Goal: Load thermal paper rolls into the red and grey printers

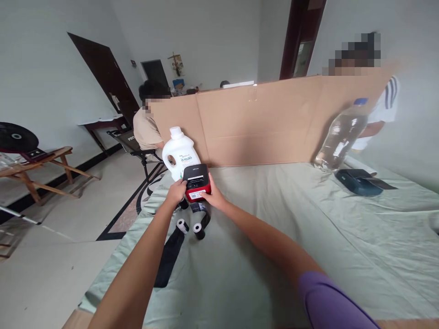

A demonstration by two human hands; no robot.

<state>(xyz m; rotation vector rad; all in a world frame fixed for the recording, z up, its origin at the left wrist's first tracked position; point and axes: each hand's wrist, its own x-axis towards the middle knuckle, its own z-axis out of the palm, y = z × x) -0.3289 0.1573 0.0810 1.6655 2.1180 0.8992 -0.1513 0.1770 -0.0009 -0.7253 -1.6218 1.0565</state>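
Both my hands grip a small black and red portable printer (196, 178), with a white label on its near side. My left hand (177, 191) is closed around its left edge. On the other side, my right hand (213, 194) clasps the right edge, thumb on the red front. Just behind the printer stands a white jug-shaped bottle (181, 153) with a handle. Closer to me, a black roll with a white core (199, 231) trails a dark strip. Beside it lies another roll (182, 225), its long black strip (169, 260) stretching toward me.
A pale green cloth (254, 256) covers the table. Upright cardboard (257, 123) spans the back. At the right are a large clear bottle (343, 135) with a blue cap and a dark blue-green device (358, 182). One person (147, 128) sits at left; another (384, 109) is behind the cardboard.
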